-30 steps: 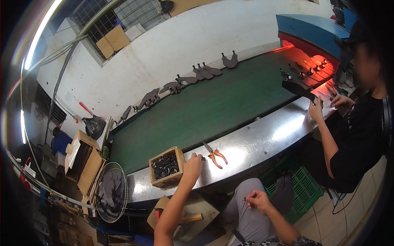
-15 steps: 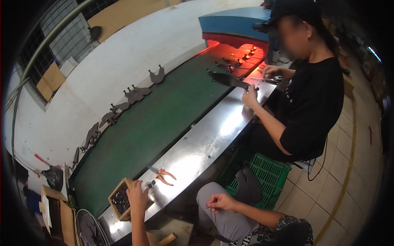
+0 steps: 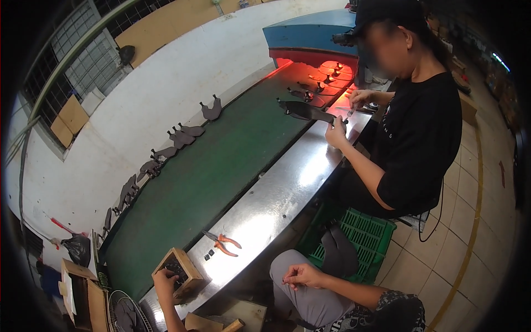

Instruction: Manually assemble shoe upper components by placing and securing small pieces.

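Observation:
My left hand (image 3: 165, 285) reaches over the near left side of a small wooden box (image 3: 192, 269) holding small black parts (image 3: 175, 266). Its fingertips dip among those parts, and I cannot see whether they grip one. Over my grey-trousered knee (image 3: 290, 263), my right hand (image 3: 303, 275) is closed in a pinch; whatever sits between thumb and fingers is too small to make out. On the metal ledge beside the box lie two small black pieces (image 3: 209, 254) and orange-handled pliers (image 3: 225, 244).
A green conveyor belt (image 3: 204, 182) runs toward a glowing red heater under a blue hood (image 3: 310, 34). Dark flat pieces (image 3: 182, 135) lean along the wall. At right, a co-worker (image 3: 417, 133) holds a dark strap-like piece (image 3: 307, 110). A green crate (image 3: 368, 232) stands below.
My left hand has moved from the box's right rim to its left side, fingers now inside. The box sits slightly farther right. My right hand keeps its pinch over the knee.

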Demonstrator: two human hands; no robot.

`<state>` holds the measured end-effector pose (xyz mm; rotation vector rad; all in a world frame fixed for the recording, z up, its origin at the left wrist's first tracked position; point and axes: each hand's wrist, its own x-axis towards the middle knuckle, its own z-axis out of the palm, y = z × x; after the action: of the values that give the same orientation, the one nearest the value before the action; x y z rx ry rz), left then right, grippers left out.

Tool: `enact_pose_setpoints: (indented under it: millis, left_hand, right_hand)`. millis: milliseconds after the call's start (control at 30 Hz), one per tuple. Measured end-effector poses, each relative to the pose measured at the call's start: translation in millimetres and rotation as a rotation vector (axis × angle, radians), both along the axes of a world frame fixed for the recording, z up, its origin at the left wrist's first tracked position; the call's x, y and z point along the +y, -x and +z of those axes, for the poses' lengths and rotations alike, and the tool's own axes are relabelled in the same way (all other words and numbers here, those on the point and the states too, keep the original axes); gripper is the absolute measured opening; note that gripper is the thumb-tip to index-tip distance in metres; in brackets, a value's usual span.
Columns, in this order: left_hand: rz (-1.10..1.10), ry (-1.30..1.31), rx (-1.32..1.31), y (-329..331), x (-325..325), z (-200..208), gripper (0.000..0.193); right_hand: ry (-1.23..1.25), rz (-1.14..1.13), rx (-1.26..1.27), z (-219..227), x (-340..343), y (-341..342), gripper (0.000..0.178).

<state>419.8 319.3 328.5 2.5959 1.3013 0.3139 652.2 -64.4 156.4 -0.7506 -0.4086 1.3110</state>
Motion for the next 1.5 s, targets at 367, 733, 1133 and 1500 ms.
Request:
enact_pose_setpoints:
  millis: [367,733,1133,1500]
  left_hand:
    - [-0.193,-0.364,-0.32,-42.7,-74.2,19.7,0.008]
    - [-0.4,-0.108,-0.194,-54.9,-110.7,-49.4,0.006]
    - [-0.24,-0.041,-0.151,-66.4,-114.1,-46.8,0.025]
    - [-0.293,0.012,-0.124,-66.1,-106.8,-35.5,0.03]
  right_hand:
    - [0.113,-0.031,-0.014,4.2,0.1,-1.6,0.008]
    - [0.053,-0.067,0.031,-0.1,-1.1,-0.3,0.01]
    - [0.064,-0.064,0.021,6.6,-2.3,-0.5,0.01]
    - [0.045,-0.064,0.072,5.3,-1.3,-1.3,0.012]
